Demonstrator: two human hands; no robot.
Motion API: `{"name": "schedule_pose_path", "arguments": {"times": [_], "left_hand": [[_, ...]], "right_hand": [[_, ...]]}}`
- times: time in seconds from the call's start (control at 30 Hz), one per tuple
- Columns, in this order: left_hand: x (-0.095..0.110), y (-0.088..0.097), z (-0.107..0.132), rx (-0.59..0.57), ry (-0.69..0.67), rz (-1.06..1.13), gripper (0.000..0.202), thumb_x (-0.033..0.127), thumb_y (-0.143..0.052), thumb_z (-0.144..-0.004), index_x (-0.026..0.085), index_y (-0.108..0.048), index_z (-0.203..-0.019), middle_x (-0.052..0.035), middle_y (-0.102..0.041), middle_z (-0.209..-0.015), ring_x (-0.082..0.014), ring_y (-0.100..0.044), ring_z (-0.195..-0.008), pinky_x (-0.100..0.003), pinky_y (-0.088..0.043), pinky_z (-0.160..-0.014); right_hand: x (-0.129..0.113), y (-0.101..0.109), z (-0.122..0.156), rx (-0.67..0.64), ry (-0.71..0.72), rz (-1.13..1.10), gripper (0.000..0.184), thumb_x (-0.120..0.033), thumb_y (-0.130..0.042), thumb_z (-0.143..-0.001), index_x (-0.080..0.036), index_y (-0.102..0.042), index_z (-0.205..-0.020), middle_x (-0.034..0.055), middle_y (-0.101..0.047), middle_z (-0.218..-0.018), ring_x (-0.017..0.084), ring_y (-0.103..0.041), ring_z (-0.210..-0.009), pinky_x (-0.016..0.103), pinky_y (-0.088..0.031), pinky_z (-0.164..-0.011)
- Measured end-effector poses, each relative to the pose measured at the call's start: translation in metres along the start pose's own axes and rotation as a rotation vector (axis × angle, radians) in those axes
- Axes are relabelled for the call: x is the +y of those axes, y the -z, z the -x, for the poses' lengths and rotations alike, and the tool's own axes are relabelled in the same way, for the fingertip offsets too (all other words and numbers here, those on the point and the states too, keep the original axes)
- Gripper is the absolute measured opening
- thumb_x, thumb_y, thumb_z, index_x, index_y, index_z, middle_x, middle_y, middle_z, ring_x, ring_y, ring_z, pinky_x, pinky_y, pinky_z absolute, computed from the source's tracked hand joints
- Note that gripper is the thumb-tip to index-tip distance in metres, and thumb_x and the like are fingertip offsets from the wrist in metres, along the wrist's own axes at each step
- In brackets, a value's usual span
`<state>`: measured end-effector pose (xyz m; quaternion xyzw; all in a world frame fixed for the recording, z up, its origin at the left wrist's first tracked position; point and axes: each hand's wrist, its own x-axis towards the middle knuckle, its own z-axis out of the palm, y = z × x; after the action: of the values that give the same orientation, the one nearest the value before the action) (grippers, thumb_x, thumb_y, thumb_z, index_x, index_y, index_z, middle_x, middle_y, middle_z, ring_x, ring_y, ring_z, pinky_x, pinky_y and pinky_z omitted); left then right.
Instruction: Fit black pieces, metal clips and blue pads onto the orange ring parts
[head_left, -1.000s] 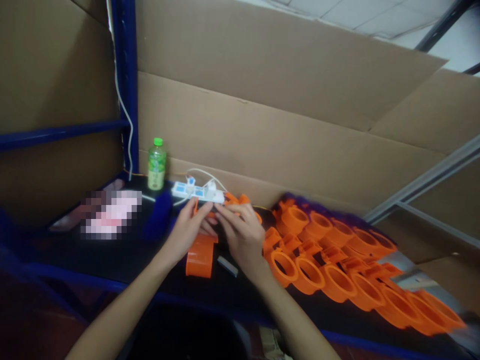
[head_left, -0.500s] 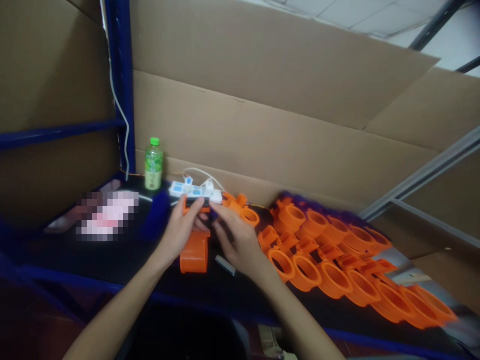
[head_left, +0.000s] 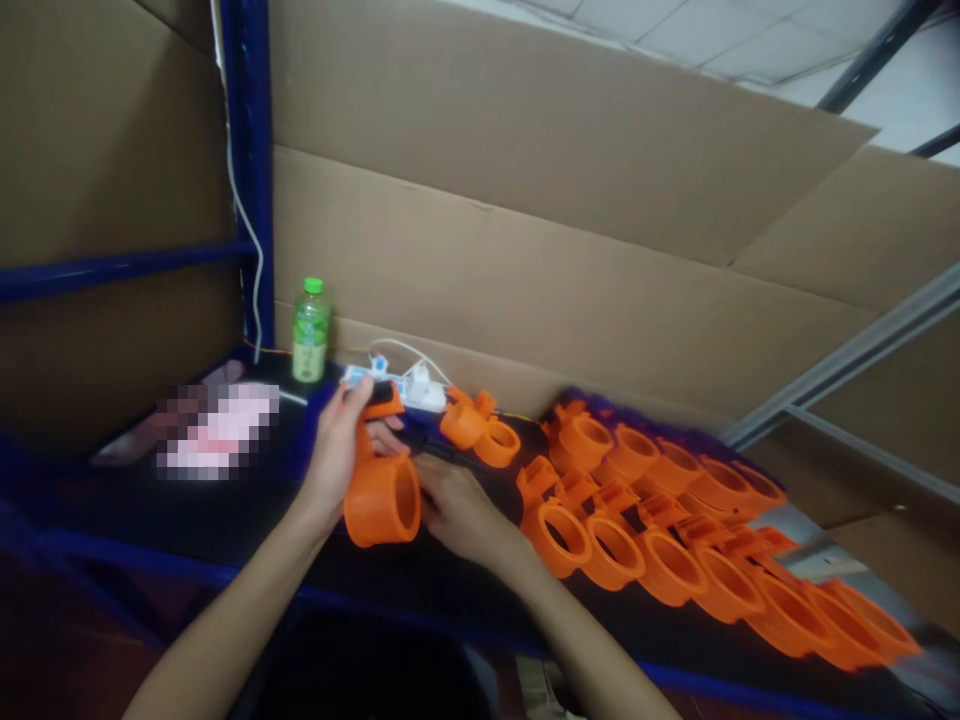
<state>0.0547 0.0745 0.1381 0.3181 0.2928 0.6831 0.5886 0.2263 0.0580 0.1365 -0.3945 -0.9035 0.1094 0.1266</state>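
My left hand (head_left: 335, 445) is closed around an orange plastic part (head_left: 382, 500), raised over the dark table. A wide ring on this part faces right, and a black piece (head_left: 380, 392) sits in its upper end by my thumb. Just right of the ring is my right hand (head_left: 465, 505), back upward, its fingertips hidden behind the ring. Whether it holds anything does not show. A thin dark object (head_left: 442, 447) lies just beyond its knuckles, blurred.
Rows of similar orange ring parts (head_left: 675, 565) cover the right side. Two smaller orange pieces (head_left: 480, 425) lie behind my right hand, near a white power strip (head_left: 424, 390) with cables. A green-capped bottle (head_left: 310, 335) stands at the back left, before the cardboard wall (head_left: 487, 260).
The orange part has turned so its ring opening faces right. My right hand has left its upper end and moved down beside the ring. The small grey object on the table is now hidden.
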Motion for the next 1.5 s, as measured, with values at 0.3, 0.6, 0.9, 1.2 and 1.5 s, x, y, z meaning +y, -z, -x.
{"name": "schedule_pose_path", "arguments": {"times": [0.3, 0.6, 0.9, 1.2, 1.5], "left_hand": [[0.004, 0.002, 0.000, -0.056, 0.173, 0.036, 0.053, 0.069, -0.060, -0.082, 0.017, -0.067, -0.088, -0.0032, -0.063, -0.054, -0.0174, -0.064, -0.049, -0.027, -0.051, -0.048], [0.001, 0.002, 0.002, -0.204, 0.129, -0.121, 0.039, 0.055, -0.071, -0.080, 0.018, -0.066, -0.092, 0.0029, -0.056, -0.046, -0.0132, -0.052, -0.038, -0.026, -0.051, -0.046], [0.000, 0.005, -0.004, -0.198, 0.124, -0.067, 0.041, 0.059, -0.066, -0.084, 0.020, -0.059, -0.080, 0.0090, -0.038, -0.035, -0.0114, -0.048, -0.033, -0.020, -0.047, -0.044], [-0.003, 0.005, -0.006, -0.150, 0.157, 0.032, 0.044, 0.060, -0.068, -0.083, 0.017, -0.064, -0.094, 0.0092, -0.040, -0.038, -0.0094, -0.045, -0.032, -0.020, -0.046, -0.044], [-0.004, 0.004, -0.004, -0.047, 0.092, 0.005, 0.046, 0.059, -0.071, -0.081, 0.017, -0.065, -0.096, 0.0084, -0.044, -0.044, -0.0068, -0.039, -0.036, -0.024, -0.053, -0.050]], "right_hand": [[0.005, -0.006, -0.005, 0.046, -0.009, 0.076, 0.035, -0.018, -0.054, -0.094, -0.025, -0.065, -0.126, 0.0069, -0.068, -0.121, 0.022, -0.062, -0.114, 0.031, -0.049, -0.095], [0.034, 0.011, -0.041, 0.052, -0.314, 0.267, 0.033, -0.031, -0.047, -0.102, -0.020, -0.063, -0.129, 0.0125, -0.065, -0.129, 0.022, -0.060, -0.117, 0.032, -0.045, -0.095], [0.040, -0.016, -0.080, -0.012, -0.373, 0.311, 0.030, -0.024, -0.047, -0.100, -0.015, -0.068, -0.120, 0.0163, -0.071, -0.119, 0.023, -0.066, -0.107, 0.031, -0.045, -0.091], [0.057, -0.026, -0.086, -0.015, -0.420, 0.347, 0.032, -0.027, -0.047, -0.100, -0.012, -0.067, -0.119, 0.0203, -0.070, -0.120, 0.026, -0.066, -0.109, 0.030, -0.047, -0.089], [0.064, -0.039, -0.089, 0.107, -0.416, 0.198, 0.024, -0.020, -0.050, -0.094, -0.013, -0.070, -0.107, 0.0201, -0.073, -0.109, 0.030, -0.068, -0.100, 0.042, -0.048, -0.090]]}}
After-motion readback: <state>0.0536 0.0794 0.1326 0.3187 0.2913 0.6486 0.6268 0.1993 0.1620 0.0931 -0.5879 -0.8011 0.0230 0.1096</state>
